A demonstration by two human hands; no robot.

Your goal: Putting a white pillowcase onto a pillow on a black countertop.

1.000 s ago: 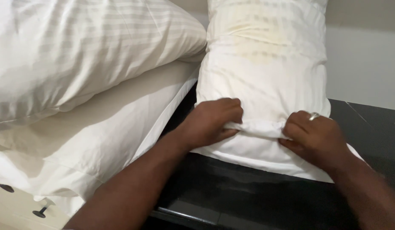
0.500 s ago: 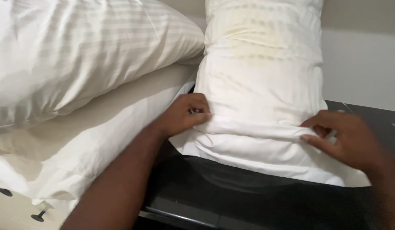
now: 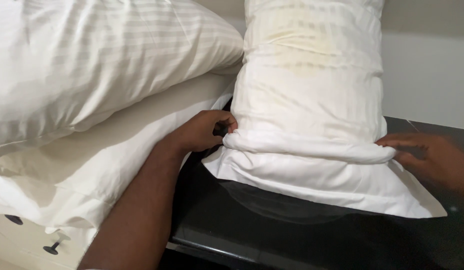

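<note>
Bed (image 3: 107,145): white sheets, left of the black table, two striped pillows (image 3: 92,65) stacked on it.
Black table (image 3: 302,235): glossy top, bearing the upright pillow.
Upright pillow (image 3: 312,100): stands on the table, yellowish stain near its top; its white pillowcase (image 3: 317,175) is bunched in a roll low down, loose end spread flat.
Left hand (image 3: 204,131): pinches the roll's left end.
Right hand (image 3: 432,157): fingers fairly flat, pressing the roll's right end.
</note>
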